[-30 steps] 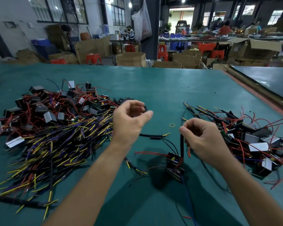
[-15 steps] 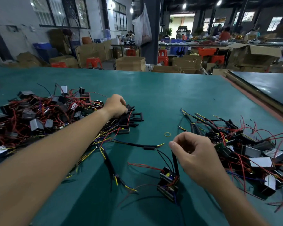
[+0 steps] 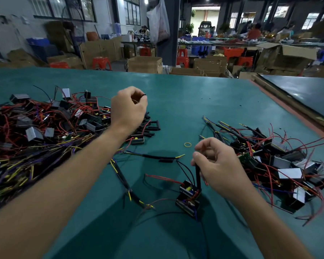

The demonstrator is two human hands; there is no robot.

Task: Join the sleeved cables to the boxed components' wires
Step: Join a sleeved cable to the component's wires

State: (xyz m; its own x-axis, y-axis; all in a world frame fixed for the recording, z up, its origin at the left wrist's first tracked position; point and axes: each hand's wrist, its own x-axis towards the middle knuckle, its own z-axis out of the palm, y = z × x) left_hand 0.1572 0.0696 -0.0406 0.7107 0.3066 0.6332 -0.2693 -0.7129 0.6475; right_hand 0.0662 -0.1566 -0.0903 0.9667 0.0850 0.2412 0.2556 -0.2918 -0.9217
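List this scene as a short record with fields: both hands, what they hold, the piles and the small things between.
left hand: above the green table, pinches a small black piece
right hand: grips a black sleeved cable
boxed component: at the cable's lower end, red wires out
left pile: boxed components, red, yellow and purple wires
right pile: boxed components with cables
rubber band: yellow, on the table between the hands

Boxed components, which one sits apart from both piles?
The black boxed component below the right hand, alone on the green table; that hand pinches its black sleeve.
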